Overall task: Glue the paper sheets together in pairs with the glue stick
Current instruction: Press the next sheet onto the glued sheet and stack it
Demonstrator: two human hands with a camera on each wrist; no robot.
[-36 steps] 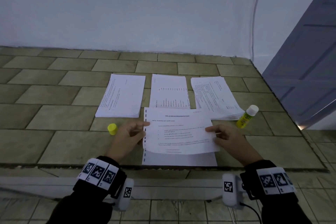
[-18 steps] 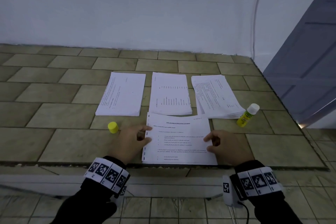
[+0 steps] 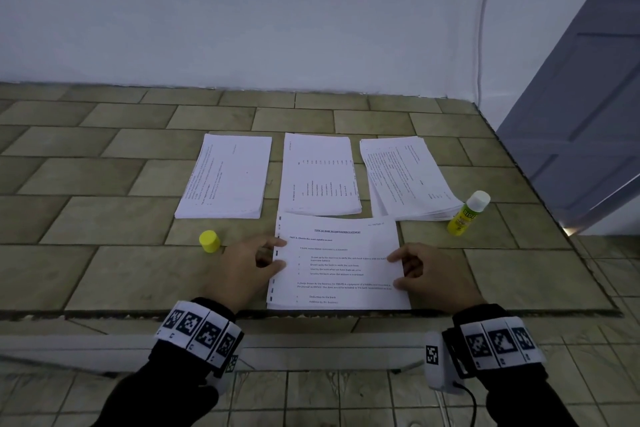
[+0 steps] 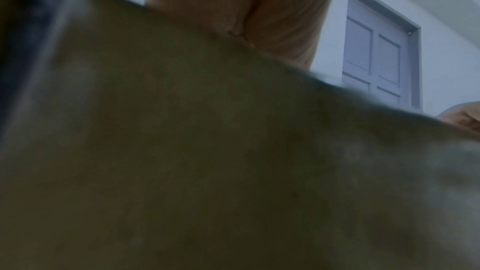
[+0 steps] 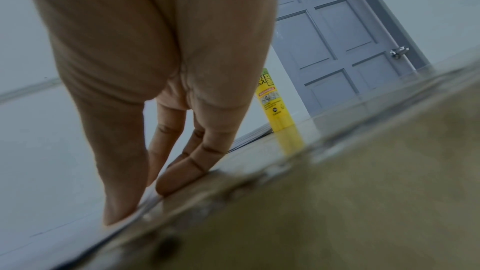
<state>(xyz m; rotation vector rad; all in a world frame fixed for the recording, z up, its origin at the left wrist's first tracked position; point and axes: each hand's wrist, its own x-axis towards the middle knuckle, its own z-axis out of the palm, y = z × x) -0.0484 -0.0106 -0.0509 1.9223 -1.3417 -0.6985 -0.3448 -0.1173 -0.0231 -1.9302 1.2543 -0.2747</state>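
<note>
A printed paper sheet [image 3: 337, 263] lies flat at the table's front edge, squared on top of a second sheet whose margin barely shows. My left hand [image 3: 273, 253] rests its thumb and forefinger on the sheet's left edge. On the right edge lies my right hand [image 3: 398, 270], with straight fingers [image 5: 182, 176] pressing down. Neither hand holds anything. The yellow glue stick [image 3: 467, 215] stands upright to the right, white top showing, and appears again in the right wrist view [image 5: 275, 106]. Its yellow cap [image 3: 209, 241] sits left of my left hand.
Three stacks of printed paper lie side by side behind the sheet: left stack [image 3: 225, 177], middle stack [image 3: 320, 177], fanned right stack [image 3: 405, 180]. The tiled table [image 3: 104, 218] meets a white wall at the back. A grey door [image 3: 588, 114] stands at right.
The top sheet, held raised and askew a second ago, now lies flat and squared on the lower sheet. Both hands came down and toward me with it.
</note>
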